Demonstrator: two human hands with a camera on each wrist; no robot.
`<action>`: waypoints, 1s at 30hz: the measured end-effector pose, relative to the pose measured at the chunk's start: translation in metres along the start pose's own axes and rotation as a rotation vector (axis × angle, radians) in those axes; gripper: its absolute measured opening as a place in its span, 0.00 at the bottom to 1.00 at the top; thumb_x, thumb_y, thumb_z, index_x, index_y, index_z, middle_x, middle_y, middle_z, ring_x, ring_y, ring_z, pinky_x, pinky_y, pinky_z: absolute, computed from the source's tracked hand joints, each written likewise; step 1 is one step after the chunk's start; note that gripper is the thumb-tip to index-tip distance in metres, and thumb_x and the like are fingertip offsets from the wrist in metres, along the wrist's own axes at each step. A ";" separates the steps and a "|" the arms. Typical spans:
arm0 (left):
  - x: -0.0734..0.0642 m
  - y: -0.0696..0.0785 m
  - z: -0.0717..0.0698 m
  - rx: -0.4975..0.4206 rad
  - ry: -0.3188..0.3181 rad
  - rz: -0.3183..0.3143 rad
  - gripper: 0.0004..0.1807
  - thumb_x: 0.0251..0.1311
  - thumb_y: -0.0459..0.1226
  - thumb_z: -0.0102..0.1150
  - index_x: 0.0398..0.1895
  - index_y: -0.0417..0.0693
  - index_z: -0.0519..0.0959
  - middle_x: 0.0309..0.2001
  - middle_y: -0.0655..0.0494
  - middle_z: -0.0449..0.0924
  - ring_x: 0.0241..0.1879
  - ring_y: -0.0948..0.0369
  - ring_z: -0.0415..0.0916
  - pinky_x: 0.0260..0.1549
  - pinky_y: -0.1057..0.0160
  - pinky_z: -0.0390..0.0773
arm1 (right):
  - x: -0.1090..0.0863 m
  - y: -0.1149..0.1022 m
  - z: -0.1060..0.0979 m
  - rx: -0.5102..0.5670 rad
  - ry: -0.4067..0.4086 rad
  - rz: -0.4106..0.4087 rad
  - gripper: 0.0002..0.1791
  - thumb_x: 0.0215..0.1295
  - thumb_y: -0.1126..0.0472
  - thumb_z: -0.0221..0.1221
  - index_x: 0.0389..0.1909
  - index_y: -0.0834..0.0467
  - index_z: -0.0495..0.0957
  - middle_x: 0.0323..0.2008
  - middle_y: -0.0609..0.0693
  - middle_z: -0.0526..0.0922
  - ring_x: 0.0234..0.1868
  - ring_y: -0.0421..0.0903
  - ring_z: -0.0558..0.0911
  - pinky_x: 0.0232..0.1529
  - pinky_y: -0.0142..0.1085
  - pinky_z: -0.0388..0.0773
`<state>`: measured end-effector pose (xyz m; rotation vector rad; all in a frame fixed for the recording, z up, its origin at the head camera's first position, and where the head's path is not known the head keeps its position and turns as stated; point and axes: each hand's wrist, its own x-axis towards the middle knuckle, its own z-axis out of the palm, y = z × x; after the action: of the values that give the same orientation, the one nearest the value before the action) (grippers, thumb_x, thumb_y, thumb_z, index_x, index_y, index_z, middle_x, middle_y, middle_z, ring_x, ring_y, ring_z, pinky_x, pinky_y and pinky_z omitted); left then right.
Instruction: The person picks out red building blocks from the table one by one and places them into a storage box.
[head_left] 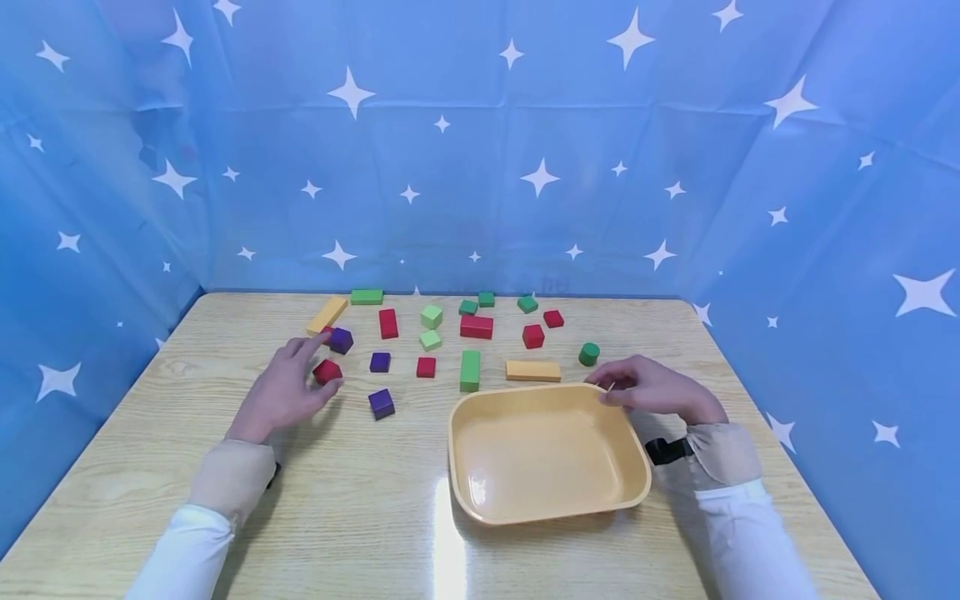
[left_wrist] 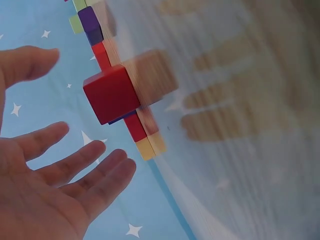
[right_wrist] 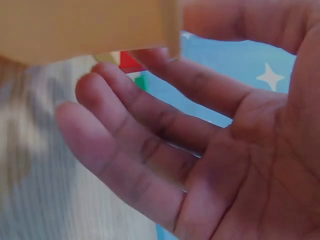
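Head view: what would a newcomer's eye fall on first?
Probably the empty tan tray, right of centre on the table, its far right corner held by the right hand. Next, the colourful blocks scattered beyond and left of it, with the left hand spread close to a red block. Behind them hangs a blue backdrop with white stars.

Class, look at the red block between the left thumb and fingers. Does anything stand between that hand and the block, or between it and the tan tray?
Nothing visible stands between the left hand and the red block. On the straight path from there to the tan tray sits a purple cube, roughly midway.
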<state>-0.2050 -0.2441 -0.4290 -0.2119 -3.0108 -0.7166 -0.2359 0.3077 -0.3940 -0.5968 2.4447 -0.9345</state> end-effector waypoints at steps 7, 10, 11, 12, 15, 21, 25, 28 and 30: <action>0.002 0.003 0.002 0.003 -0.038 0.033 0.38 0.65 0.43 0.65 0.76 0.42 0.64 0.67 0.34 0.68 0.61 0.37 0.72 0.61 0.32 0.74 | -0.008 0.000 -0.006 0.116 -0.074 0.043 0.16 0.68 0.64 0.62 0.55 0.62 0.82 0.47 0.59 0.86 0.37 0.46 0.86 0.37 0.42 0.88; 0.003 0.004 0.002 -0.005 -0.060 0.065 0.36 0.65 0.40 0.65 0.74 0.41 0.66 0.65 0.35 0.70 0.56 0.41 0.76 0.58 0.36 0.77 | -0.010 -0.003 -0.007 0.129 -0.071 0.051 0.15 0.67 0.64 0.63 0.53 0.64 0.81 0.44 0.59 0.85 0.35 0.47 0.86 0.36 0.45 0.88; 0.004 0.004 0.002 -0.006 -0.067 0.075 0.35 0.65 0.40 0.65 0.74 0.40 0.67 0.64 0.36 0.71 0.54 0.42 0.77 0.57 0.37 0.79 | -0.010 -0.003 -0.007 0.133 -0.070 0.051 0.15 0.67 0.64 0.63 0.52 0.65 0.80 0.42 0.59 0.84 0.34 0.46 0.85 0.36 0.45 0.88; 0.004 0.004 0.002 -0.003 -0.074 0.084 0.34 0.65 0.39 0.65 0.73 0.39 0.68 0.63 0.36 0.72 0.53 0.43 0.78 0.56 0.39 0.80 | -0.009 -0.004 -0.007 0.137 -0.069 0.055 0.15 0.67 0.64 0.63 0.51 0.65 0.80 0.41 0.59 0.84 0.33 0.46 0.85 0.35 0.45 0.88; 0.006 0.005 0.002 0.003 -0.088 0.102 0.30 0.65 0.36 0.65 0.69 0.37 0.72 0.59 0.37 0.74 0.50 0.46 0.79 0.54 0.41 0.81 | -0.008 -0.005 -0.005 0.133 -0.060 0.057 0.14 0.66 0.64 0.64 0.50 0.65 0.79 0.38 0.56 0.82 0.32 0.45 0.84 0.34 0.45 0.87; 0.010 0.007 0.006 0.007 -0.080 0.124 0.19 0.64 0.31 0.64 0.58 0.37 0.79 0.53 0.39 0.76 0.47 0.47 0.78 0.52 0.43 0.82 | -0.006 -0.003 -0.004 0.136 -0.057 0.064 0.12 0.67 0.64 0.64 0.48 0.65 0.78 0.35 0.53 0.80 0.32 0.45 0.82 0.33 0.47 0.87; 0.012 0.008 0.007 0.002 -0.079 0.129 0.16 0.62 0.28 0.63 0.53 0.37 0.81 0.49 0.41 0.78 0.43 0.49 0.77 0.50 0.45 0.83 | -0.005 -0.003 -0.004 0.134 -0.056 0.078 0.12 0.67 0.63 0.65 0.48 0.64 0.79 0.36 0.53 0.80 0.31 0.45 0.83 0.32 0.47 0.87; 0.013 0.009 0.007 0.002 -0.080 0.124 0.15 0.61 0.27 0.64 0.51 0.38 0.82 0.46 0.43 0.78 0.41 0.51 0.77 0.48 0.47 0.83 | -0.005 -0.003 -0.004 0.134 -0.059 0.076 0.12 0.67 0.63 0.65 0.48 0.63 0.79 0.37 0.54 0.80 0.31 0.45 0.83 0.32 0.47 0.87; 0.014 0.010 0.008 0.000 -0.080 0.126 0.14 0.61 0.27 0.64 0.51 0.38 0.82 0.45 0.43 0.77 0.40 0.51 0.76 0.46 0.49 0.83 | -0.005 -0.004 -0.004 0.133 -0.058 0.073 0.12 0.67 0.63 0.65 0.48 0.64 0.79 0.37 0.54 0.80 0.30 0.45 0.83 0.32 0.47 0.87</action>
<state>-0.2177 -0.2304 -0.4307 -0.4356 -3.0379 -0.7126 -0.2335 0.3101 -0.3875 -0.4787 2.3157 -1.0260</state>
